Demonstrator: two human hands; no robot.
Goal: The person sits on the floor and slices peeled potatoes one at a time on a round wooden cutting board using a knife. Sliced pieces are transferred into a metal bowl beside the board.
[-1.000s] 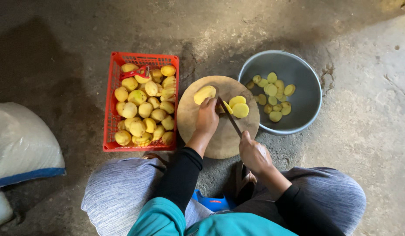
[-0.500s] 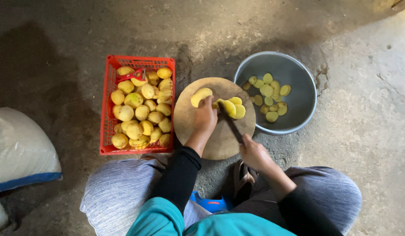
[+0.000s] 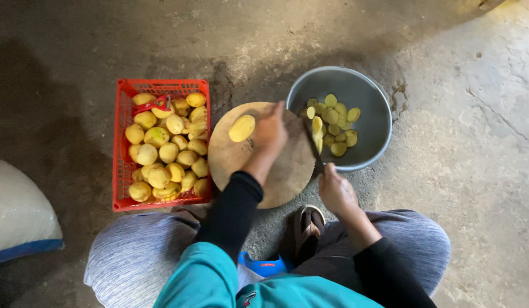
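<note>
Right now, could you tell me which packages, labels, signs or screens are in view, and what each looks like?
Sack: far left on the floor, rounded, white with a blue band along its bottom.
Label: small red mark on a blue thing between the knees.
No signs or screens.

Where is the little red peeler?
The small red peeler lies on top of the yellow peeled potatoes at the far end of the red plastic crate, left of the round wooden cutting board.
</note>
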